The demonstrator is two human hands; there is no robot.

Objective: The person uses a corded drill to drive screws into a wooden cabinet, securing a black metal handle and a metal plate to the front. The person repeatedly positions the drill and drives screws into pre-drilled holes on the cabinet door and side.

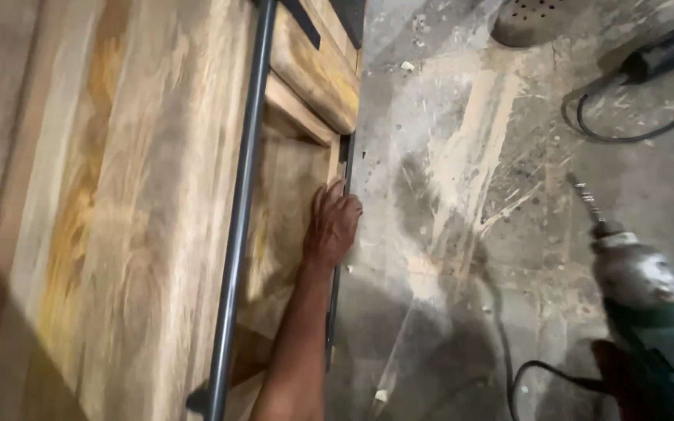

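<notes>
My left hand (331, 224) lies flat on the right edge of a recessed wooden panel (286, 195), fingers together and pointing up, holding nothing. A green electric drill (653, 304) with a twist bit (585, 199) sits at the lower right, and my right hand (622, 378) grips its handle; only a dark part of that hand shows. The bit points up and left over the concrete floor, apart from the wood.
A large wooden piece (118, 195) fills the left, crossed by a grey metal bar (239, 210). The dusty concrete floor (462, 156) has sawdust streaks. A black cable (633, 132) loops at the top right beside another tool (668, 51). A sandal (528, 19) lies at the top.
</notes>
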